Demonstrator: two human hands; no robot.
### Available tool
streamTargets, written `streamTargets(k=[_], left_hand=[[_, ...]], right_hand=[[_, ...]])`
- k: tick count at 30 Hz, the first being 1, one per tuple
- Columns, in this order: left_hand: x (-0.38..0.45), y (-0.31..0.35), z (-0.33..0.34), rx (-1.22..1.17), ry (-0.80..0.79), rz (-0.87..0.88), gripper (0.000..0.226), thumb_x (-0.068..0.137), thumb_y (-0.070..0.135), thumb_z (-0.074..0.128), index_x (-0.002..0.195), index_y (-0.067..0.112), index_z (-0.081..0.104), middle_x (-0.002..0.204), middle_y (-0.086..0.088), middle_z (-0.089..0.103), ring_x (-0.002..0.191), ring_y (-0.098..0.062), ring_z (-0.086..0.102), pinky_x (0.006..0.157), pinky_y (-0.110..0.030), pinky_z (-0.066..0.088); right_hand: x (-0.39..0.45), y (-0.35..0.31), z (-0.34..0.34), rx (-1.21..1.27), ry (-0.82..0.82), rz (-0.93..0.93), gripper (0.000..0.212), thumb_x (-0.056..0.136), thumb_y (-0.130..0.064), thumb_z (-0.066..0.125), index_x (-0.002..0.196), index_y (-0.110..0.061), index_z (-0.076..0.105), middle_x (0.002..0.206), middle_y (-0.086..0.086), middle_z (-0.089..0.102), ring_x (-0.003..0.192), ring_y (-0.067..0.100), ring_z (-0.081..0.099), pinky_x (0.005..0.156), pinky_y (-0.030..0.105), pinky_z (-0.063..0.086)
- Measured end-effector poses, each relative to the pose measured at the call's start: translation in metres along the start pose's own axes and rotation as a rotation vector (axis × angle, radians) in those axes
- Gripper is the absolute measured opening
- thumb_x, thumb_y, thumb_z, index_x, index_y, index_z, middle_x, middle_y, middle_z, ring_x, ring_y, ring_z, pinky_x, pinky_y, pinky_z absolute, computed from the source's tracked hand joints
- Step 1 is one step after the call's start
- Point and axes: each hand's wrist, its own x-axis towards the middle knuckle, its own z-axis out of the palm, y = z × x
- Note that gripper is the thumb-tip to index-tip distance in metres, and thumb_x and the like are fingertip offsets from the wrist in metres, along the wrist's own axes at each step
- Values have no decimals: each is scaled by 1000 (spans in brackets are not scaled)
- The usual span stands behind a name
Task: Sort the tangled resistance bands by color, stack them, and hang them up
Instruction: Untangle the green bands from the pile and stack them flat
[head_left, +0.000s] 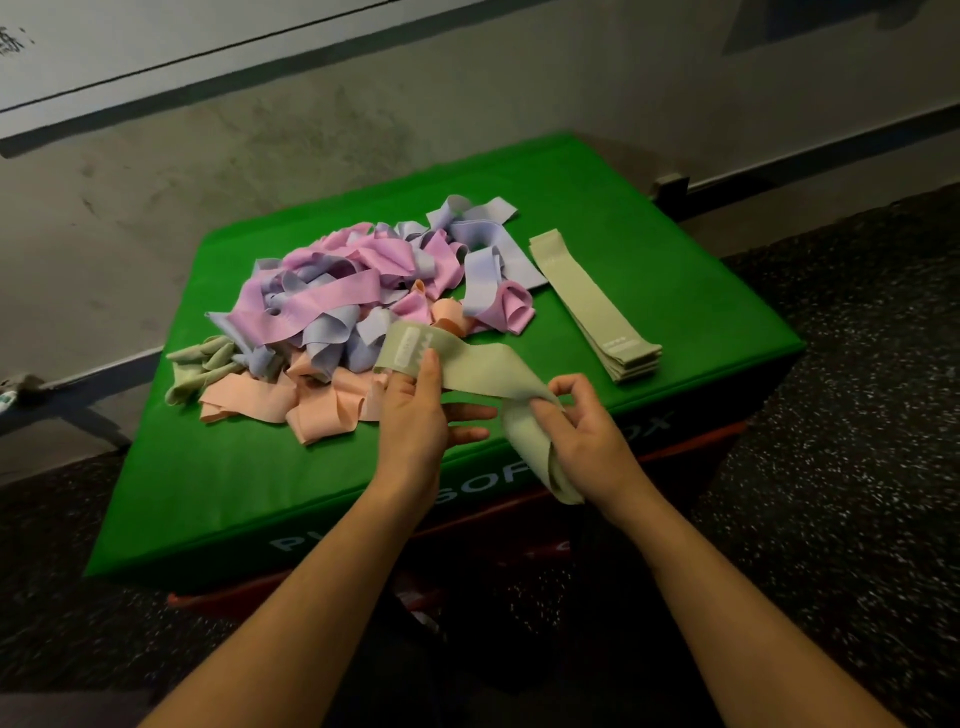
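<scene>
A tangled heap of pink, lilac and peach resistance bands (343, 291) lies on a green soft box (649, 260). At the heap's left edge lie a few crumpled pale green bands (200, 364). A flat stack of pale green bands (592, 306) rests on the box's right side. Between my hands stretches one pale green band (483, 369), twisted. My left hand (415, 415) pinches its labelled end with the thumb on top. My right hand (582, 421) grips the other end, which hangs down over the box's front edge.
The green box sits on a red base (691, 447) on dark speckled rubber floor (857, 415). A grey concrete wall (260, 130) rises close behind the box. A dark bar and bracket (52, 400) stand at the left.
</scene>
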Motion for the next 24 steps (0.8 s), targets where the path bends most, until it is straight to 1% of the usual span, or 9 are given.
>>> streamTargets(k=[2,5,8,10,12,15,18,21,24], left_hand=[[3,-4,3,5,14,-1,20,106,33,41,105,24,59,96,-7,71,76,-19,73,51,-28,55],[8,-11,9,-74,22,-38,19,106,29,43,115,25,60,101,-1,71,85,-14,71,62,-29,56],[11,-18,13,-89,-14,-61,26,104,17,49,129,15,55,110,-4,70,95,-17,69,70,-31,57],[13,-22,13,-50,-20,-44,26,103,11,49,128,14,55,114,-7,70,101,-21,69,73,-34,59],[12,-23,13,17,-11,-31,20,104,10,47,119,19,56,108,-2,72,96,-18,71,69,-31,59],[7,-26,13,136,-29,16,16,105,13,46,109,25,55,103,0,72,82,-18,73,59,-27,58],[2,-26,16,138,-32,82,17,106,13,43,105,19,59,95,-3,76,70,-25,73,54,-28,58],[7,-23,14,140,33,113,14,106,14,44,108,14,58,93,-6,72,70,-18,73,51,-26,56],[16,-22,9,186,53,135,14,105,14,45,114,11,55,91,-8,68,63,-14,71,45,-24,53]], right_hand=[[0,1,-1,20,-11,35,16,97,-32,59,96,-33,43,72,9,54,63,18,49,60,34,37],[0,1,-3,15,-105,61,21,84,-41,64,87,-40,43,74,16,55,64,23,49,60,37,38],[0,2,-5,-13,-152,9,26,87,-25,68,84,-26,42,71,9,48,65,18,43,60,34,35],[1,3,-8,-21,-65,-54,32,86,-11,67,77,-20,38,70,0,41,66,10,38,60,29,34],[2,2,-12,-30,68,-88,36,87,0,66,77,-19,37,73,-2,40,65,7,37,60,23,36],[3,-1,-15,72,255,-105,39,86,12,60,94,-22,41,96,6,56,83,7,57,69,20,51],[1,-3,-18,33,341,-111,55,83,14,55,115,-29,43,103,0,52,83,-3,57,71,16,51],[5,0,-22,-144,203,-18,45,84,0,67,118,-28,55,93,-7,55,75,-7,55,64,12,47],[9,0,-25,-202,7,133,17,82,-21,78,95,-21,67,87,-8,68,79,5,63,64,18,49]])
